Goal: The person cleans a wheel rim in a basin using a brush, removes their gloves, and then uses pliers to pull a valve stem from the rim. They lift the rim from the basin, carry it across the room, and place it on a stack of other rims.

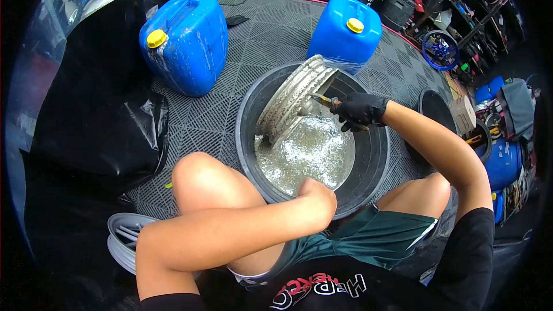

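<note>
A black tub [377,181] stands between my knees with cloudy, shiny liquid [311,150] in it. A wheel rim [296,95], coated in pale residue, leans upright against the tub's far left side, its lower part in the liquid. My right hand [360,110], in a black glove, is closed round a pliers-like tool [324,100], whose tip is at the rim's edge. My left hand [317,193] is bare and bent over the tub's near edge; its fingers are hidden.
Two blue jerrycans with yellow caps stand beyond the tub, one left [196,46] and one right [345,34]. A silver wheel [124,242] lies by my left knee. Black buckets [435,112], a blue wheel [440,50] and shelving [461,11] are on the right.
</note>
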Demonstrator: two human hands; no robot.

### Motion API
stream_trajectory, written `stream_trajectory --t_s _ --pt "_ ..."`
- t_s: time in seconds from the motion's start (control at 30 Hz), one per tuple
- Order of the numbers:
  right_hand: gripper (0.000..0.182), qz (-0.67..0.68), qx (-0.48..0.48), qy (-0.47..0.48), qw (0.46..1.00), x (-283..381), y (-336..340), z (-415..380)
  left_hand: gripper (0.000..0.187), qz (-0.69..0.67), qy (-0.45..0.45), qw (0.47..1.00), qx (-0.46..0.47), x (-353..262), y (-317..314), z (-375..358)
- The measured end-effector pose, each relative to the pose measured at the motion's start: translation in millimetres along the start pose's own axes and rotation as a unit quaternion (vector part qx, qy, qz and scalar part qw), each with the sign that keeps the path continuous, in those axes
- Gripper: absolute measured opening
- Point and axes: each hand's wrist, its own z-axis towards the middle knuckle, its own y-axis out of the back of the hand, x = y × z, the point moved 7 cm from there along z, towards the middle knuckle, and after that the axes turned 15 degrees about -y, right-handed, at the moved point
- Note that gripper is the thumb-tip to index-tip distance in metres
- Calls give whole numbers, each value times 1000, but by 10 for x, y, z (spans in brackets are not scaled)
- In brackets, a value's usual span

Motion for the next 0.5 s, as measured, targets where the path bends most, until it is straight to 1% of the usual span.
stream_trajectory --t_s 0.07,0.1,0.13,0.17,0.2,0.27,0.33,0.4,0.47,0.5 --pt "31 163 45 -102 980 -50 -21 26 41 10 -4 1000 10 -7 -9 8" --pt "31 101 111 63 987 19 5 207 41 5 -5 1000 13 -6 -4 15" --pt "31 34 173 227 958 311 -72 140 41 1 -4 1000 16 1 8 20" --pt "30 22 118 39 992 124 3 281 41 -5 -3 1000 18 9 23 14" --pt "30 33 65 -152 986 -93 105 320 41 -5 3 1000 13 24 35 11" --pt "31 74 47 -180 980 -41 77 237 40 -7 17 1000 1 50 23 6" --pt "34 34 20 -158 987 20 106 203 37 2 18 1000 9 38 62 -34" --pt "41 -81 -20 -83 993 105 165 150 35 6 19 1000 8 44 76 -65" --pt "23 -162 -54 -62 983 261 169 -11 34 7 21 1000 -1 59 38 -57" --pt "20 -199 -65 -54 976 288 172 -35 34 -1 17 1000 -2 59 14 -45"
